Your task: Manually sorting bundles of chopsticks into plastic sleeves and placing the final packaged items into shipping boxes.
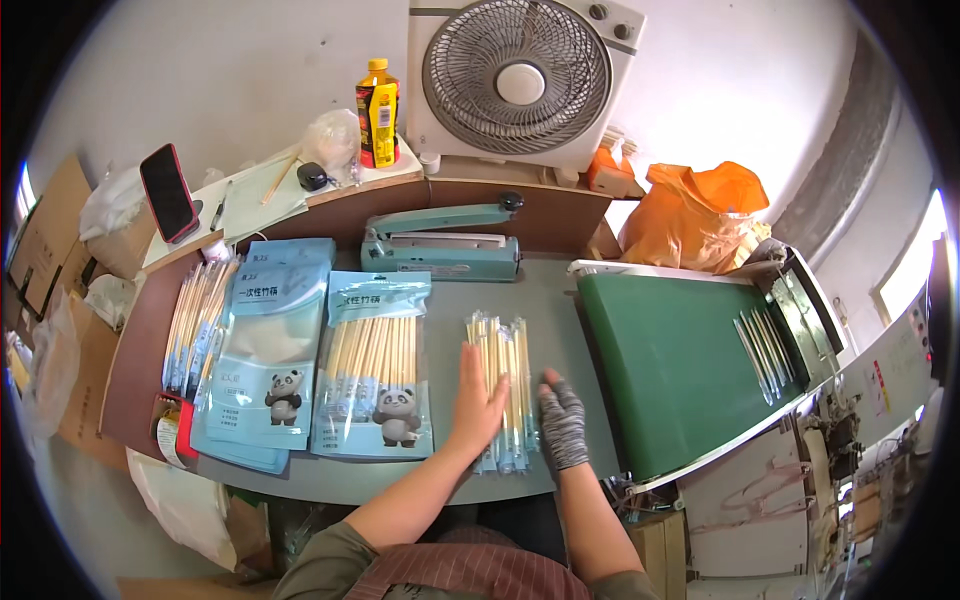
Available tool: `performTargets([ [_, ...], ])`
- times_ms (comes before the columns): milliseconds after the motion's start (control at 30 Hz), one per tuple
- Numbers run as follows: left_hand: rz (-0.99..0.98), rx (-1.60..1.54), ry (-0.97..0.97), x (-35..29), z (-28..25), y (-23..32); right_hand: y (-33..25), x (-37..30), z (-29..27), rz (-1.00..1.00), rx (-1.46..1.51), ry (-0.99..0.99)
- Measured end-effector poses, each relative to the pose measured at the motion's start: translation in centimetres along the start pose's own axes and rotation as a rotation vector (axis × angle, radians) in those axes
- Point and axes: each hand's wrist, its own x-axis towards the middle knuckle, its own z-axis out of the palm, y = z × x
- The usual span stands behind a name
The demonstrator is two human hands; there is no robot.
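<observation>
Flanking a row of wrapped sticks [517, 405] on the grey bench [560, 320], two hands close in from either side. The left hand [480, 405] lies along the near edge, fingers straight and thumb spread over the sticks; the right hand [564, 425], in a grey glove [568, 443] that bares the fingertips, is loosely bent just beside the far edge (whether it touches, one cannot tell). The sticks lie between a filled pouch [372, 350] and a green belt [660, 380]. Squaring the row looks to be the step in hand. It should go best with both palms upright and parallel, pressing evenly, the uneven top ends tapped level, and the grip kept light so that the clear wrappers [512, 458] neither crumple nor slide over one another.
</observation>
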Motion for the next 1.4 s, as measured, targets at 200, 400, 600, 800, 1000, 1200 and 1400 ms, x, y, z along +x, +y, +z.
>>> performTargets([
  [200,-0.253,-0.699,-0.212,0.2,2.1,-0.6,-1.2,-1.1,-1.2,-0.041,-0.156,-0.180],
  [400,0.109,0.064,-0.018,0.3,1.1,-5.9,5.5,2.2,-3.5,-0.318,-0.281,0.072],
  [600,-0.130,-0.414,0.094,1.7,1.0,-4.9,3.1,0.5,-4.7,-0.243,-0.303,0.076],
  [800,-0.106,-0.229,0.141,2.2,0.1,-5.4,2.8,0.3,-4.4,-0.248,-0.349,0.081],
  [1000,-0.046,-0.129,0.125,2.1,-0.1,-6.1,2.2,0.0,-4.0,-0.266,-0.367,0.055],
  [1200,0.077,-0.039,0.073,1.5,0.4,-5.5,2.2,-0.2,-4.1,-0.239,-0.422,0.051],
  [1400,0.219,0.143,-0.050,0.4,0.3,-2.8,1.2,-0.5,-4.2,-0.233,-0.408,0.010],
])
